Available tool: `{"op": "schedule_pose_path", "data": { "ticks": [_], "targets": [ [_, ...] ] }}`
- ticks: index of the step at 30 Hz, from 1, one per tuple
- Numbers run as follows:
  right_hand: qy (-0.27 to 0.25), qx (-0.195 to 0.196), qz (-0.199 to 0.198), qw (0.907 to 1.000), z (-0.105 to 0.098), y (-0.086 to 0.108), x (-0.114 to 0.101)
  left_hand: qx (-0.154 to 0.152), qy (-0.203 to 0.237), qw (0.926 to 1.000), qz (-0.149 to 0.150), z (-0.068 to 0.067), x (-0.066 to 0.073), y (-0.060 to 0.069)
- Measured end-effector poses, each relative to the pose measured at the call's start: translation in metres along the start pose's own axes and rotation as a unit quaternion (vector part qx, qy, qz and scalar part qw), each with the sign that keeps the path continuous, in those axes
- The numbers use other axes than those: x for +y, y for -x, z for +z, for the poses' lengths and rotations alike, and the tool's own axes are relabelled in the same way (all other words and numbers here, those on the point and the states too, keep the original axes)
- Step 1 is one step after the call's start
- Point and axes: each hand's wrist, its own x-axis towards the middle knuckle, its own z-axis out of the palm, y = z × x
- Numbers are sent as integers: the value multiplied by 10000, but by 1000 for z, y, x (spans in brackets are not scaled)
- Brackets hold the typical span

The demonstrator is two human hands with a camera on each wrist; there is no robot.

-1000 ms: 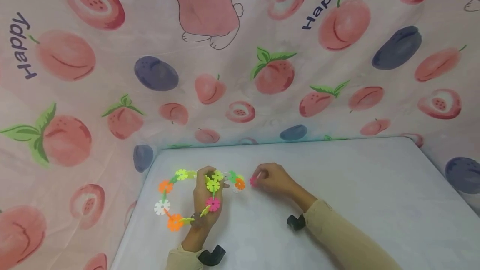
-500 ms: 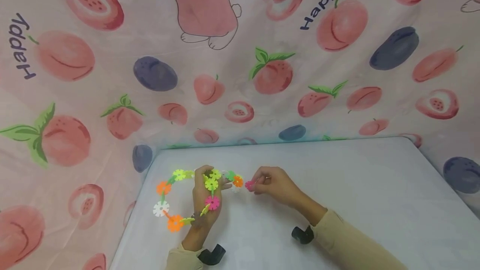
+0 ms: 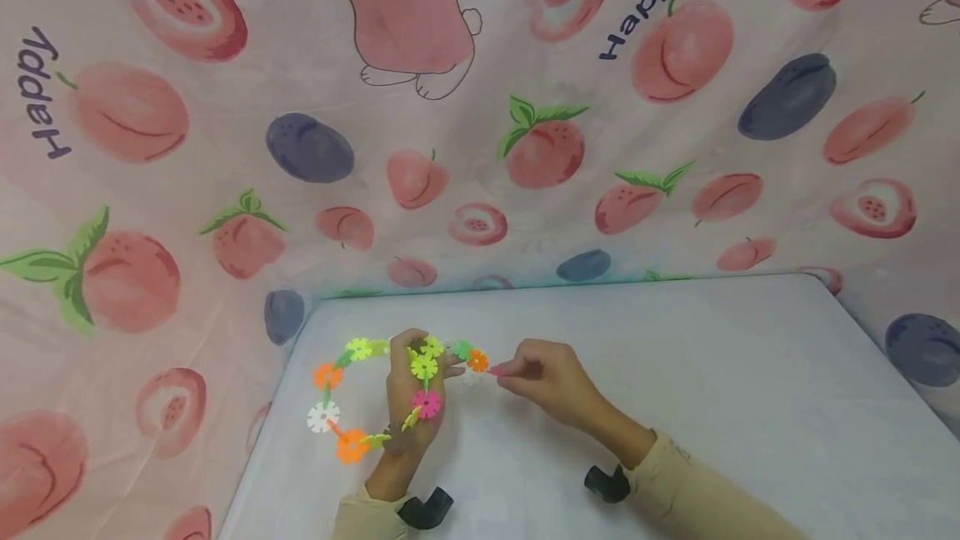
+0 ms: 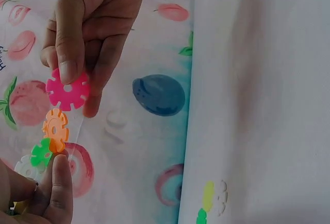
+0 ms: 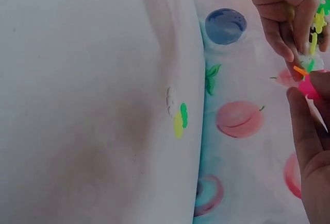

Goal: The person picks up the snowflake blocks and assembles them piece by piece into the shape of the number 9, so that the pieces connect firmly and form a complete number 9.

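Note:
My left hand (image 3: 408,402) grips a chain of notched plastic snowflake discs, whose loop of orange, white, yellow, green and pink discs (image 3: 327,376) hangs around the wrist. From its fingertips the chain's end sticks out, with a green disc (image 4: 41,153) and then an orange disc (image 4: 55,130). Between thumb and fingers, my right hand (image 3: 557,382) pinches a pink snowflake disc (image 4: 67,92). That disc stands edge-on in the head view, right beside the orange one. Whether their slots are joined I cannot tell. Fingers hide part of the chain.
Loose yellow (image 4: 208,195), white (image 4: 222,198) and green (image 4: 201,216) discs lie on the white table (image 3: 675,373), near its far edge. Behind rises a fruit-print cloth (image 3: 465,123). A black wrist mount (image 3: 426,508) sits at each cuff.
My right hand has moved left and slightly nearer, bringing the pink disc up to the orange one. The pink disc has turned from face-on to edge-on. My left hand has hardly moved.

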Motion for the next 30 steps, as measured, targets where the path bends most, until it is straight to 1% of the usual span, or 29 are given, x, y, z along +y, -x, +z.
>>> {"op": "schedule_pose_path", "data": {
  "ticks": [2, 4, 7, 9, 12, 16, 19, 23, 26, 30],
  "targets": [
    [215, 117, -235, 9994, 1, 0, -3, 39, -52, 10000, -41, 1, 1, 0],
    [551, 277, -400, 9973, 2, 1, -5, 87, -119, 9999, -63, 2, 3, 0],
    [904, 497, -574, 9930, 4, 1, -8, 137, -166, 9997, -96, 2, 4, 0],
    [1011, 610, -653, 9908, 5, 1, -8, 157, -135, 9997, -124, 3, 5, 0],
    [1022, 725, -796, 9889, 6, 1, -8, 157, -31, 9998, -147, 3, 6, 0],
    [967, 813, -953, 9874, 7, 2, -8, 131, 194, 9997, -90, 4, 6, 0],
    [848, 776, -1052, 9878, 6, 2, -7, 84, 377, 9992, -35, 4, 5, 0],
    [675, 635, -1019, 9905, 6, 2, -7, -28, 563, 9984, 24, 2, 3, 0],
    [564, 542, -934, 9926, 4, 2, -8, -113, 610, 9980, 94, 1, 1, -1],
    [508, 456, -940, 9932, 2, 2, -9, -137, 461, 9987, 165, 0, 1, -1]
  ]
}}
